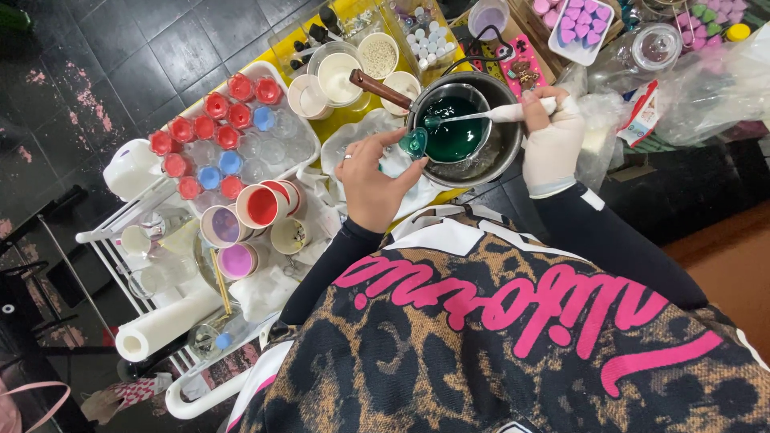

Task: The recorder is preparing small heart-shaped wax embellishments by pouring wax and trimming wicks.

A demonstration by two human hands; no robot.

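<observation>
Left hand point(370, 178), bare, fingers curled shut around a small teal teardrop-shaped mould point(414, 143), pinched between thumb and fingertips, held at the 9 o'clock rim of the metal pot point(491, 152). Mould looks glossy, translucent green, partly hidden by the fingers. Right hand point(552, 138), in a white glove, closed around the wrapped handle of a thin white stirring stick point(473, 116); the stick's tip dips into the dark green liquid point(453, 132). That liquid sits in a smaller inner bowl point(449, 91) set within the pot, and it is opaque with a shiny surface. A brown wooden handle point(377, 87) juts from the pot toward 10 o'clock.

Surface: cluttered yellow table point(337, 122). At 9 o'clock of the pot, a white tray point(277, 76) of small red, blue and clear cups. At 8 o'clock, paper cups with red point(262, 206) and purple point(237, 261) contents. At 11 o'clock, white cups with pale contents point(337, 74). At 1 o'clock, a tray of pink heart shapes point(579, 26). At 2 o'clock, clear plastic bags point(714, 88). A paper towel roll point(164, 325) lies on a white wire rack point(108, 240) at 8 o'clock.

Room: dark tiled floor point(120, 56) with pinkish stains.
</observation>
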